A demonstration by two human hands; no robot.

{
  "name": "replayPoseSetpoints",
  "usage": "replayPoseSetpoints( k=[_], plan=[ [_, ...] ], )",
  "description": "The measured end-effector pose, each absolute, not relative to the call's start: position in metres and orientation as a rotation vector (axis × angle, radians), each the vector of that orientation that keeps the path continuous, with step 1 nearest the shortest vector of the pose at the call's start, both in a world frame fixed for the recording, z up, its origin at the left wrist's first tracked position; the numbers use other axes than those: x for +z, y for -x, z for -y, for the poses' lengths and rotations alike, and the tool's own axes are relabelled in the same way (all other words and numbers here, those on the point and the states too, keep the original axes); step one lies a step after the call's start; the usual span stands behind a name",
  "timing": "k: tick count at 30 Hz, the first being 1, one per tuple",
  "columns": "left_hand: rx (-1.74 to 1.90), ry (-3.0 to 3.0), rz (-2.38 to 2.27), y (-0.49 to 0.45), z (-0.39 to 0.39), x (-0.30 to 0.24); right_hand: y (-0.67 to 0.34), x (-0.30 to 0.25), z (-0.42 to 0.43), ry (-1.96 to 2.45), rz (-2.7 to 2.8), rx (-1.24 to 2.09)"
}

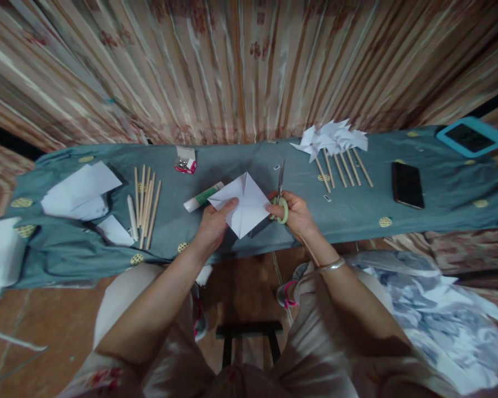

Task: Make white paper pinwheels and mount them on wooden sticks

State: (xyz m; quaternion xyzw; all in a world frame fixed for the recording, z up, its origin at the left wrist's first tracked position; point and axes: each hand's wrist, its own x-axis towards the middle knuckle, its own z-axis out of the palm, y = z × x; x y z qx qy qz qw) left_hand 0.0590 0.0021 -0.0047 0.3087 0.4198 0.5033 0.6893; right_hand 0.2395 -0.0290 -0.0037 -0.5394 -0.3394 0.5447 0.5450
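Observation:
A square sheet of white paper (pixel 247 207), creased and slit from a corner, is held over the table in a diamond position. My left hand (pixel 216 224) grips its left side, thumb on top. My right hand (pixel 296 213) holds scissors (pixel 279 205) with pale green handles, blades pointing away from me, and its fingertips also reach the sheet's right corner. Just behind my left hand lies a green and white glue stick (pixel 204 196). Beyond it stands a small open red and white box (pixel 186 161) of shiny metal pieces.
Several wooden sticks (pixel 147 204) and stacked white paper (pixel 77 190) lie to the left. Paper pinwheels on sticks (pixel 332 141), a black phone (pixel 407 185) and a blue-framed tablet (pixel 472 137) are to the right. A clear bag of paper pieces (pixel 444 309) sits below right.

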Motion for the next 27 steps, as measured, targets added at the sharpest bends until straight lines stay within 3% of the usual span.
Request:
replayPoseSetpoints(
  k=[6, 15, 27],
  plan=[
    [1.081, -0.674, -1.025, -0.052, -0.009, 0.004, -0.234, 0.000, 0.033, 1.252, 0.894, 1.493],
    [1.042, -0.772, -0.758, -0.052, -0.002, 0.013, -0.210, 0.002, 0.028, 1.188, 0.537, 1.357],
    [1.218, -0.619, -0.981, -0.060, -0.008, 0.007, -0.183, 0.007, 0.028, 1.164, 0.630, 1.466]
  ],
)
